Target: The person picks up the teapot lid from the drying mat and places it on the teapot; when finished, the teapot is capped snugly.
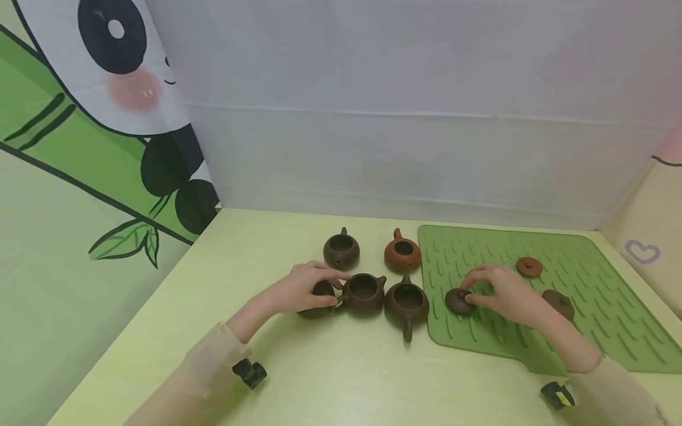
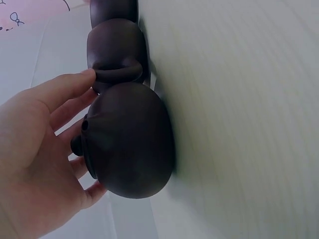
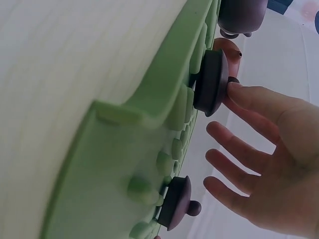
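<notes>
My left hand (image 1: 306, 288) holds a dark brown, lidless teapot (image 1: 364, 299) by its handle side, the thumb on the handle (image 2: 119, 73) and the index finger near the rim. Beneath that hand sits another dark teapot (image 2: 132, 144) with its lid on, partly hidden in the head view. On the green mat, my right hand (image 1: 503, 293) pinches the knob of a dark teapot lid (image 1: 458, 302) between thumb and index finger. In the right wrist view this lid (image 3: 209, 84) stands edge-on against the mat, and the other fingers are spread.
More lidless teapots stand close by: a dark one (image 1: 341, 253) behind, a reddish one (image 1: 402, 255), and a dark one (image 1: 408, 307) beside the green mat (image 1: 479, 242). Also on the mat are a reddish lid (image 1: 529, 266) and another dark lid (image 1: 558, 303), near my right forearm.
</notes>
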Motion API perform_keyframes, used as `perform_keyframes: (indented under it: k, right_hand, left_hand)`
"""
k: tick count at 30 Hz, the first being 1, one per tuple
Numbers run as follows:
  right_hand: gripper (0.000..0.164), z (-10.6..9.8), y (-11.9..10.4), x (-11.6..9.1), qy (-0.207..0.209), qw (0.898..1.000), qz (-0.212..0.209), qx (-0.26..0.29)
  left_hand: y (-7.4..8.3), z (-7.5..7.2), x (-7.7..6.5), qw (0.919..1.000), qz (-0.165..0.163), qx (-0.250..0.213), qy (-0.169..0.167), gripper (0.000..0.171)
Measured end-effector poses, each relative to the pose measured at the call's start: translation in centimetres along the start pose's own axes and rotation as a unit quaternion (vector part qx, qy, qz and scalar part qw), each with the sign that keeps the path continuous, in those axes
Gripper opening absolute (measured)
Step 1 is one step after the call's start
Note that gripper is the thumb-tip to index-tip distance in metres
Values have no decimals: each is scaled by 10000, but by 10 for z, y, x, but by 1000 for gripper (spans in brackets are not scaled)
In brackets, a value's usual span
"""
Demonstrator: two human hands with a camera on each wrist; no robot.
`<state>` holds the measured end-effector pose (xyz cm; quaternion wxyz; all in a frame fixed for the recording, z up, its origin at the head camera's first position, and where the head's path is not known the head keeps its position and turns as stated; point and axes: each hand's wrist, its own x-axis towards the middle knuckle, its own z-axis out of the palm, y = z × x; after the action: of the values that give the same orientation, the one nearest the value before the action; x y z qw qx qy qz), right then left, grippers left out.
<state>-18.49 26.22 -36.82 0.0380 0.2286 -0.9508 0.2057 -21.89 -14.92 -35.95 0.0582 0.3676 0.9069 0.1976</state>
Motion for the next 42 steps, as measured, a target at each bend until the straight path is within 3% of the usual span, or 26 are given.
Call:
perform_keyframes:
  k: [8, 15, 22, 32, 42]
  right_hand:
    - [13, 2, -1, 0, 62, 9999, 88, -40]
    - [14, 0, -6, 2, 107, 9981, 493, 346]
    - [16, 2, -15, 7, 687, 9945, 638, 463]
    - [18, -1, -44, 19, 1348, 9829, 692, 1049]
    - [19, -1, -79, 33, 1547, 9738, 617, 1547]
  left_hand:
    - [-2, -1, 1, 9995, 219, -212, -97, 50]
    - [-1, -4, 2, 9993, 194, -258, -209, 50]
    - [0, -5, 1, 9992, 161, -286, -233, 50]
    - [-1, -6, 3, 9985, 143, -402, -331, 49]
    - [-1, -5, 3, 9981, 101, -530, -312, 48]
